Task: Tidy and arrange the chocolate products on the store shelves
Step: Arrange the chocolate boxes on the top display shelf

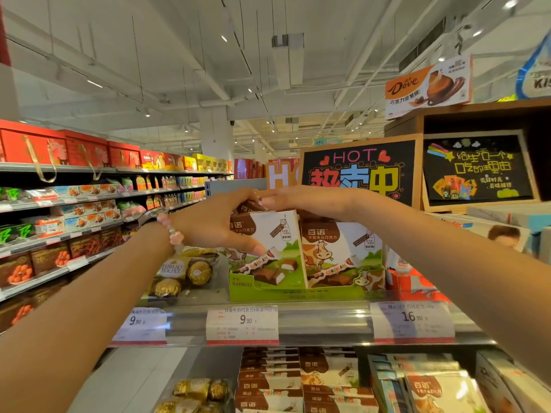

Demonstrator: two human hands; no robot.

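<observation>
**Chocolate boxes held at the top of the upper shelf**

Chocolate boxes, two of them, white and brown with a cow printed on the front, stand upright side by side in a green display tray at the front edge of the upper shelf; the left box touches the right box along their shared edge. The left hand grips the left box, thumb pressed low on its front face and fingers curled over its top left corner; a pink bead bracelet sits on that wrist. The right hand reaches across from the right with fingers straight, relaxed and flat, its fingertips resting on the top of the left box beside the left hand's fingers; it grips nothing. Just left of the tray, near the shelf's left end, stands a clear pack of gold-wrapped Ferrero Rocher; three price tags hang along the shelf's front edge. On the lower shelf more boxes of the same chocolate lie stacked flat; behind the top shelf stands a black board lettered "HOT".
</observation>
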